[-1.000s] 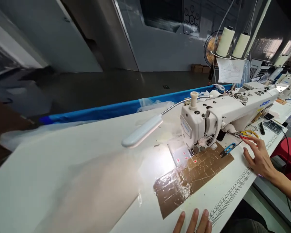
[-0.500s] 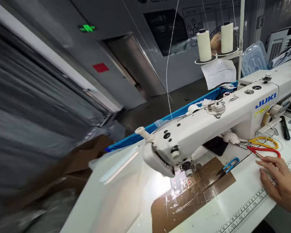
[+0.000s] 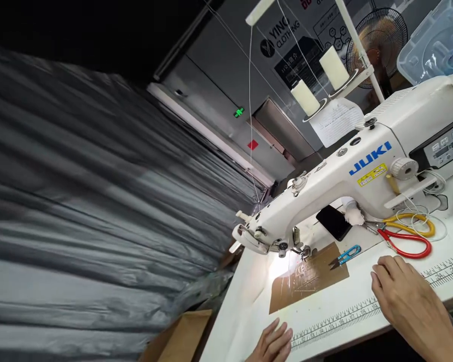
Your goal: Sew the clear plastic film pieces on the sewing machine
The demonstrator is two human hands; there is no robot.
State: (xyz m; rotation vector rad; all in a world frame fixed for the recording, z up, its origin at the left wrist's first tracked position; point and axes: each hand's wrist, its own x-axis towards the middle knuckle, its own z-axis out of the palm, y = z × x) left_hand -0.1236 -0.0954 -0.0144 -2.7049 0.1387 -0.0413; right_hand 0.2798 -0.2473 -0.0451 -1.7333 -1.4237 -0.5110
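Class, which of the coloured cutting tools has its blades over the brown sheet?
The blue snips: their dark blades lie over the brown sheet, while the red handle and yellow handle lie off it.

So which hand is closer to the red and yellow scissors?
Right. The right hand is just in front of the scissors; the left hand is farther away to the left.
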